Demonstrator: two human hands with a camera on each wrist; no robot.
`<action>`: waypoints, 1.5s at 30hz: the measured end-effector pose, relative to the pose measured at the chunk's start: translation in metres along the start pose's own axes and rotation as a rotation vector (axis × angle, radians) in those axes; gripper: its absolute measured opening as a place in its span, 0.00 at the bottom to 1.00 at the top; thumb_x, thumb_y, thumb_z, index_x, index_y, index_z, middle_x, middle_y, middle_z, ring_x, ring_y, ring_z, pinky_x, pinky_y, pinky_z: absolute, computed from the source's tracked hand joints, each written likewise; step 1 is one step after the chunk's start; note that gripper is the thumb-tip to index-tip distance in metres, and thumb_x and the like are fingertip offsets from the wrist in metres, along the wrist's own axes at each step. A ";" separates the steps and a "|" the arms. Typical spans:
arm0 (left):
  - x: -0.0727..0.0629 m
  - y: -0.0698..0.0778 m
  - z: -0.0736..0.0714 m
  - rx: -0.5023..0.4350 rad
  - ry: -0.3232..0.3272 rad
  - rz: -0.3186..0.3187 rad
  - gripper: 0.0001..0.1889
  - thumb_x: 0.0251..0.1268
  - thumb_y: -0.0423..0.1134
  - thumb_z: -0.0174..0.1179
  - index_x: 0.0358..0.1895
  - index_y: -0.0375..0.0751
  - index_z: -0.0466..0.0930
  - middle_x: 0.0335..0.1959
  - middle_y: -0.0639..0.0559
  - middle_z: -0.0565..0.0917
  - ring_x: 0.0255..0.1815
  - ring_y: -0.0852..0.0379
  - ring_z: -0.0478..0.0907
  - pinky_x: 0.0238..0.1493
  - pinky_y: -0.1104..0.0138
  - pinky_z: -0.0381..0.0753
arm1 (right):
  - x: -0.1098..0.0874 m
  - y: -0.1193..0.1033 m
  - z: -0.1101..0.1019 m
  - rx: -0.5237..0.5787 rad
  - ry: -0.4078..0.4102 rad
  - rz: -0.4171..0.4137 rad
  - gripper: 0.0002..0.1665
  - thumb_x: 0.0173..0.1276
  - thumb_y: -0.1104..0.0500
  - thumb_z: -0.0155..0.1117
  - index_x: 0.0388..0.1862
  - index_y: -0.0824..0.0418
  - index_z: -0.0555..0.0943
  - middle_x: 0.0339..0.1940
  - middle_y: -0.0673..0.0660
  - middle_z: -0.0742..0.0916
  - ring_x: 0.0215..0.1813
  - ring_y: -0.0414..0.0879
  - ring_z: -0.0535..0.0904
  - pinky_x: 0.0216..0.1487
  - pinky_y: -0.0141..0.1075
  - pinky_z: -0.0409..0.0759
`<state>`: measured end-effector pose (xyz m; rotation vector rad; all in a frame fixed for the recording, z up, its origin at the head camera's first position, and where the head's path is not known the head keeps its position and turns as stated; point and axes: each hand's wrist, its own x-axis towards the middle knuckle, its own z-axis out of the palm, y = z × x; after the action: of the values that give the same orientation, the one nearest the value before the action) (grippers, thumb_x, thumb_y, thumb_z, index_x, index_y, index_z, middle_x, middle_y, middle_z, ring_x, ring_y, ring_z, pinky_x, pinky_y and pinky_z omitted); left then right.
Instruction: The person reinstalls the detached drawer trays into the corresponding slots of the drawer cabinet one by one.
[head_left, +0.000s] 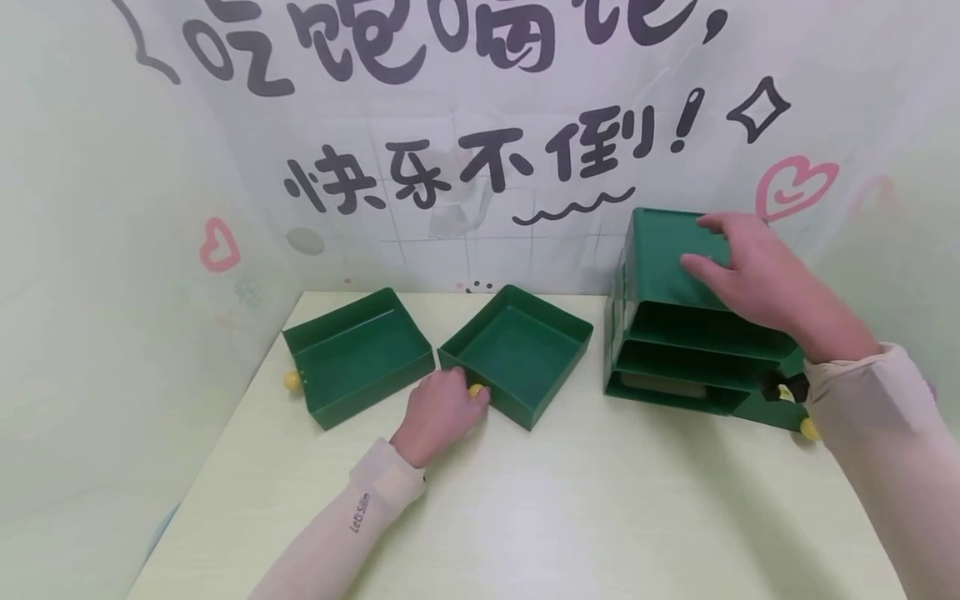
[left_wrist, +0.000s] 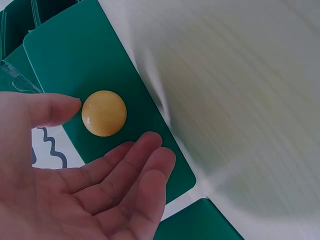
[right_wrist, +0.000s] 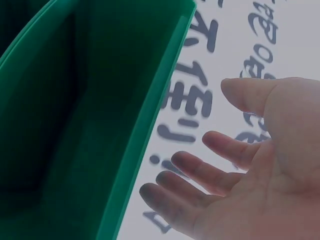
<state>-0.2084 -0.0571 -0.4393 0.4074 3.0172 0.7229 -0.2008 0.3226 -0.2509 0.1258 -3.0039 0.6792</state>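
Observation:
My left hand [head_left: 440, 410] is at the front of a green drawer [head_left: 517, 350] that lies turned on the table. In the left wrist view its thumb tip [left_wrist: 70, 110] is beside the drawer's round yellow knob [left_wrist: 104, 113], and the loosely bent fingers stay apart from the knob on the other side. Over the top of a green drawer cabinet [head_left: 663, 258] hovers my right hand [head_left: 765, 271]. Its fingers are spread and hold nothing; the right wrist view shows a gap between them and the cabinet's edge [right_wrist: 145, 130].
Left of the turned drawer lies another green drawer [head_left: 367, 358] with a yellow knob [head_left: 292, 381]. A further green drawer front [head_left: 772, 408] with a yellow knob [head_left: 810, 429] is partly hidden below my right sleeve. Behind the table [head_left: 525, 517] hangs a printed white sheet [head_left: 487, 242].

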 end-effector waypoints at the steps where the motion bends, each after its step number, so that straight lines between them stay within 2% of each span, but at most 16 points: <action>1: 0.000 0.000 0.000 -0.006 0.001 0.001 0.21 0.68 0.51 0.59 0.20 0.43 0.70 0.16 0.50 0.69 0.16 0.53 0.70 0.17 0.64 0.65 | -0.001 0.005 -0.001 0.003 0.003 0.010 0.46 0.78 0.46 0.57 0.81 0.69 0.53 0.78 0.75 0.63 0.75 0.73 0.60 0.70 0.71 0.63; 8: -0.001 -0.001 -0.003 -0.041 0.009 -0.016 0.20 0.69 0.51 0.58 0.24 0.41 0.73 0.16 0.51 0.69 0.16 0.53 0.69 0.17 0.64 0.64 | -0.006 0.036 -0.012 0.012 -0.001 0.093 0.48 0.79 0.45 0.54 0.82 0.71 0.48 0.78 0.77 0.61 0.72 0.75 0.61 0.66 0.73 0.64; 15: 0.001 -0.003 -0.001 -0.024 -0.001 -0.053 0.20 0.68 0.54 0.59 0.30 0.39 0.76 0.19 0.48 0.74 0.20 0.53 0.72 0.19 0.64 0.66 | -0.009 0.060 -0.015 -0.010 -0.003 0.089 0.49 0.79 0.44 0.53 0.83 0.69 0.45 0.76 0.79 0.62 0.72 0.76 0.59 0.64 0.75 0.64; 21: 0.001 -0.002 0.001 -0.059 -0.031 -0.063 0.19 0.69 0.53 0.59 0.28 0.41 0.74 0.18 0.50 0.71 0.18 0.53 0.70 0.19 0.64 0.63 | -0.017 0.076 -0.010 -0.012 0.010 0.122 0.48 0.80 0.41 0.49 0.84 0.64 0.43 0.75 0.80 0.60 0.71 0.76 0.55 0.61 0.78 0.64; 25: 0.000 -0.001 0.002 -0.093 -0.067 -0.082 0.20 0.69 0.54 0.59 0.27 0.42 0.72 0.17 0.51 0.69 0.17 0.54 0.69 0.19 0.65 0.61 | -0.021 0.083 -0.008 -0.006 0.008 0.132 0.47 0.80 0.42 0.48 0.84 0.65 0.44 0.74 0.81 0.60 0.68 0.77 0.57 0.60 0.78 0.65; 30: -0.001 -0.001 0.003 -0.117 -0.085 -0.095 0.20 0.68 0.55 0.60 0.29 0.42 0.73 0.19 0.50 0.71 0.17 0.53 0.70 0.19 0.65 0.63 | -0.025 0.091 -0.006 0.019 -0.018 0.129 0.48 0.81 0.42 0.47 0.83 0.68 0.43 0.74 0.82 0.62 0.66 0.79 0.61 0.62 0.77 0.64; 38: 0.001 -0.002 0.009 -0.079 -0.076 -0.081 0.20 0.66 0.56 0.64 0.31 0.41 0.75 0.22 0.49 0.76 0.21 0.53 0.73 0.22 0.65 0.68 | -0.031 0.098 -0.001 0.115 -0.071 0.197 0.50 0.81 0.35 0.39 0.84 0.65 0.36 0.79 0.81 0.55 0.70 0.80 0.59 0.63 0.77 0.62; 45: 0.001 -0.002 0.010 -0.060 -0.056 -0.067 0.18 0.68 0.53 0.61 0.28 0.43 0.75 0.22 0.49 0.76 0.20 0.54 0.73 0.21 0.65 0.68 | -0.032 0.095 0.003 0.105 -0.071 0.256 0.50 0.79 0.32 0.33 0.84 0.60 0.33 0.80 0.80 0.51 0.70 0.79 0.57 0.64 0.79 0.60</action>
<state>-0.2095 -0.0540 -0.4490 0.3180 2.9327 0.7816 -0.1783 0.4090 -0.2967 -0.2391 -3.0823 0.8725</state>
